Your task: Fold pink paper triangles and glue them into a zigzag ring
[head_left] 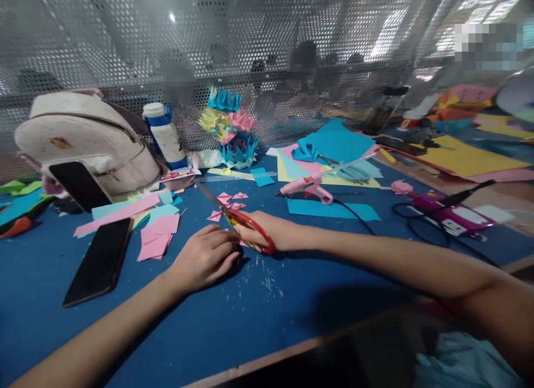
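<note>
My right hand [265, 229] grips a pair of scissors [263, 239] by its red and yellow handles, with the blades pointing up and to the left. Close beside it, my left hand [207, 255] rests on the blue table with its fingers bent together; whatever its fingertips hold is hidden. A bit of pink paper shows between the two hands. Just beyond them lie several small folded pink paper pieces [226, 198], partly behind the blades. Left of my left hand is a stack of pink paper squares [157, 238]. Tiny paper scraps [269, 282] dot the table near my wrists.
A pink glue gun [308, 189] with a cord lies to the right, near a blue paper strip [334, 210]. At left are a black phone [100, 260], a pale backpack [83, 135] and a bottle [164, 135]. Folded-paper models [237, 149] stand at the back against a perforated metal screen [258, 21].
</note>
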The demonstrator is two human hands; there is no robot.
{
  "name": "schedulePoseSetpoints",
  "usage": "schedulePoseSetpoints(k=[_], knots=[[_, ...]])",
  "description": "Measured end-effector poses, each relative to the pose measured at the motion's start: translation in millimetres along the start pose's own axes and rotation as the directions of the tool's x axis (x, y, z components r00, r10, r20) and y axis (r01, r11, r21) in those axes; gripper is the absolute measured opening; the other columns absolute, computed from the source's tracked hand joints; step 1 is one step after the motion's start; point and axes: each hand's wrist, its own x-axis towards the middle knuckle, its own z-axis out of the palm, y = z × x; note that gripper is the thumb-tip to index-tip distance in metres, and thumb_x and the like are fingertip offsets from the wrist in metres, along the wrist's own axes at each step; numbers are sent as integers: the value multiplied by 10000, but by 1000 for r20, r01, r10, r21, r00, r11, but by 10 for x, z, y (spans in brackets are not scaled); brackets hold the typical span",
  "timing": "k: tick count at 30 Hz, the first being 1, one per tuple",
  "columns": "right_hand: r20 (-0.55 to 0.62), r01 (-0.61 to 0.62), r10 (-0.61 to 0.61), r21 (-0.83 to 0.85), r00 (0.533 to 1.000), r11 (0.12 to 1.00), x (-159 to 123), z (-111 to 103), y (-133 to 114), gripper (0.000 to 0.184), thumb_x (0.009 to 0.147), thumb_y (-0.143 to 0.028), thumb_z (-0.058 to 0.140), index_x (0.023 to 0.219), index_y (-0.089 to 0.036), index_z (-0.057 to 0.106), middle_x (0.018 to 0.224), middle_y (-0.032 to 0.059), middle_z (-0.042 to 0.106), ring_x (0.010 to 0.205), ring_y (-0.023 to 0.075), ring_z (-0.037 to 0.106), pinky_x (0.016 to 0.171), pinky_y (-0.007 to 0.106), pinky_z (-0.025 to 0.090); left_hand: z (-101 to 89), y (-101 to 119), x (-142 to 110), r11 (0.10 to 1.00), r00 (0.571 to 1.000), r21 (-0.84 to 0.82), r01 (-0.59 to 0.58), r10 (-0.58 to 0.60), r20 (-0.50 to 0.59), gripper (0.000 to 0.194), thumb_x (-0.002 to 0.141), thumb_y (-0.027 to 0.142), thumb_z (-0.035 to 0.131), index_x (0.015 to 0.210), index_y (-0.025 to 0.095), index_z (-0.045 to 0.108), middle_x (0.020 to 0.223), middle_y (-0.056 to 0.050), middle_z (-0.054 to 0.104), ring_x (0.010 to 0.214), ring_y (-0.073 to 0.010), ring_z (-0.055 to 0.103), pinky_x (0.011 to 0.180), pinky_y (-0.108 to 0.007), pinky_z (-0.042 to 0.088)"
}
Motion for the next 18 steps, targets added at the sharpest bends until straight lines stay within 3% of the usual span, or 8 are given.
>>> schedulePoseSetpoints(k=[4,9,14,18], knots=[[-75,-20,24,46,997,999,-220,-204,-197,304,1013,-400,380,798,-194,442,577,-48,482,499,96,447,475,228,346,9,15,-8,1000,999,-6,25,-24,35,191,1003,171,448,1016,150,637,1004,-96,747,899,-209,700,833,-398,535],[-145,-173,136,-281,980,944,-594,-477,-231,268,937,-430,517,801,-204,471,560,-56,445,491,102,389,478,255,267,25,25,6,987,988,-53,149,-147,48,208,1004,181,455,1137,165,614,980,-86,733,876,-204,674,812,-377,526],[-232,-336,246,-567,941,752,-901,-562,3,302,919,-463,507,768,-202,494,618,-14,541,525,126,447,512,267,253,72,0,83,918,924,-110,382,-376,70,206,1001,213,452,1101,204,632,1005,-64,717,925,-210,650,848,-387,482],[-286,-356,213,-772,934,526,-1039,-516,221,306,923,-485,534,904,-184,588,704,37,631,568,161,523,510,266,226,103,-11,160,850,851,-94,518,-501,156,96,966,276,577,1005,217,642,1012,-45,678,938,-219,609,851,-385,422]])
